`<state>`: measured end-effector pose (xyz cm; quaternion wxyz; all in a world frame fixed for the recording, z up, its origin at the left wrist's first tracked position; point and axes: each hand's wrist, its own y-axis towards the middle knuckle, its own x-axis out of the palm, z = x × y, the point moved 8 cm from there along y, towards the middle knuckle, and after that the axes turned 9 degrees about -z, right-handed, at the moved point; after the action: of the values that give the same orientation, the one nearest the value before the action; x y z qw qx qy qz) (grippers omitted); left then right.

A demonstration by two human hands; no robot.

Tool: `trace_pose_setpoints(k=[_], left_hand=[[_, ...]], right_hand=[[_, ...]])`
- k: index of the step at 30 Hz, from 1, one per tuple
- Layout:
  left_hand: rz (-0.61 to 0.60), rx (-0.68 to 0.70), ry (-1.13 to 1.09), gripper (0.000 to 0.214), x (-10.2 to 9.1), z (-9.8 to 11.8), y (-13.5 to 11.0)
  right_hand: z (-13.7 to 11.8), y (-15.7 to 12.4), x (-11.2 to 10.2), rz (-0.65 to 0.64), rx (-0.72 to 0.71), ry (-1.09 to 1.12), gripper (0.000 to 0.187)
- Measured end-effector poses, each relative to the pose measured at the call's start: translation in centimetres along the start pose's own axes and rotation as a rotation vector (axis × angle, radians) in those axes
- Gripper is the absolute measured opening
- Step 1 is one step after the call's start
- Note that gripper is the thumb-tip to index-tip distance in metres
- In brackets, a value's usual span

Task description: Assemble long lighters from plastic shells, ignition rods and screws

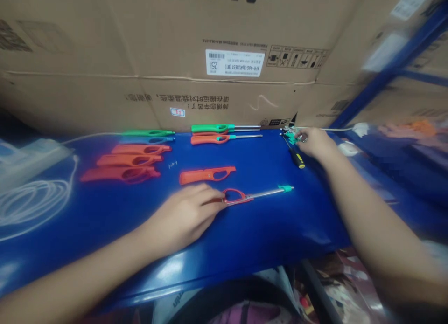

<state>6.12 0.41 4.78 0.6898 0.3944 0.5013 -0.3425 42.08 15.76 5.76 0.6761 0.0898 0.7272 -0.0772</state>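
My left hand [191,212] is closed around the handle end of a red lighter half-shell [240,192], which has a metal tube [266,193] and a teal piece [286,188] at its tip. Just behind it lies another red handle shell [206,175]. At the back right, the fingers of my right hand [317,144] pinch at a small pile of teal and metal parts [290,132]; what they hold is hidden. Beside that hand lies a screwdriver [297,159] with a yellow and black handle.
Two long-necked lighters, green [212,127] and orange [208,140], lie near the cardboard wall [157,63]. Several red shells [121,174] and a green shell [147,133] lie left on the blue table [259,235]. A coiled white cable [38,203] is at far left.
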Motion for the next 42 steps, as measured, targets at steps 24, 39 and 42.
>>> trace_pose_setpoints(k=[24,39,42], left_hand=[[-0.001,-0.006,-0.016,0.027,-0.1,0.0,0.2],[0.052,-0.052,-0.045,0.025,-0.8,-0.4,0.2],[0.084,-0.092,-0.058,0.023,-1.0,-0.8,0.2]], right_hand=[[-0.7,0.4,1.6,-0.041,-0.036,0.005,0.029],[-6.3,-3.4,-1.6,0.076,-0.369,0.32,0.022],[-10.6,-6.3,-0.4,-0.151,-0.673,0.347,0.015]])
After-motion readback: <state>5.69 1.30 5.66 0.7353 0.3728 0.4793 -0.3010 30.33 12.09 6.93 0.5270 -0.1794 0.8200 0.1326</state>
